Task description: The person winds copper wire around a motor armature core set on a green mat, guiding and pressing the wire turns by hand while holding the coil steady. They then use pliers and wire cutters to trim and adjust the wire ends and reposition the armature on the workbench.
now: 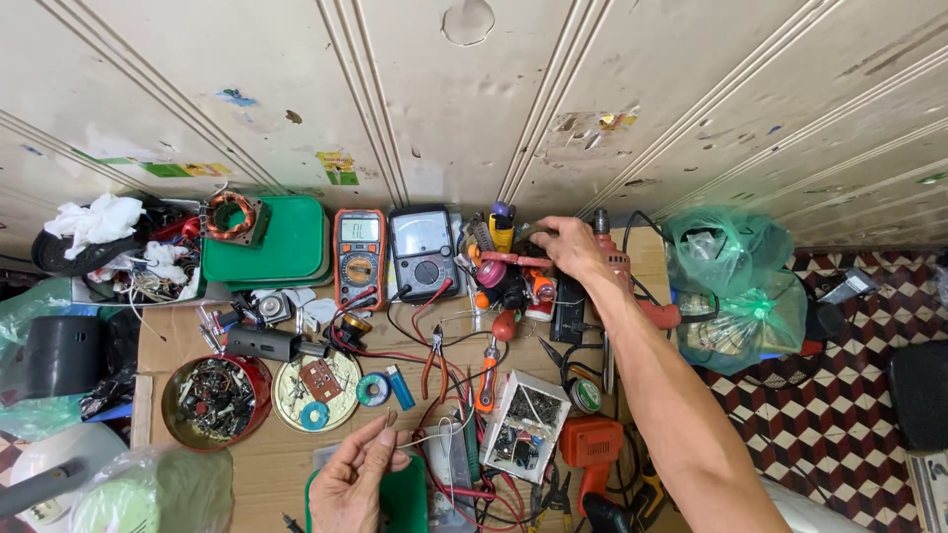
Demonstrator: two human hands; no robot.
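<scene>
Cluttered counter (296, 464) seen from above, described left to right. At the far left, a dark tray holds white rags (97, 221) and loose wires. Beside it lies a green lidded box (286, 247) with a copper wire coil (233, 216) resting on its left corner. Below these stands a red round tin (215, 400) full of metal scraps, and just beside it a shallow round lid (316, 391) carrying a small brown circuit board and a blue tape roll. An orange digital multimeter (359, 257) and a grey analogue meter (423, 253) lie side by side against the wall, their red and black leads trailing down across the counter. Orange-handled pliers (433, 363) and a blue lighter (400, 387) lie among those leads.

The left hand (357, 476) is low at the near edge, palm up, with thumb and fingertips pinched on a thin light wire (434, 434) that runs rightward toward a white open box (528, 424) of components. Whether anything else is in that pinch cannot be told.

The right hand (570, 245) reaches far forward with the arm fully extended, fingers curled down onto a heap of tools (509, 276) by the wall, touching it; what exactly it grips cannot be told. A red drill (632, 286) lies just beside the wrist, an orange soldering gun (592, 444) under the forearm, and a green plastic bag (736, 286) at the right edge.
</scene>
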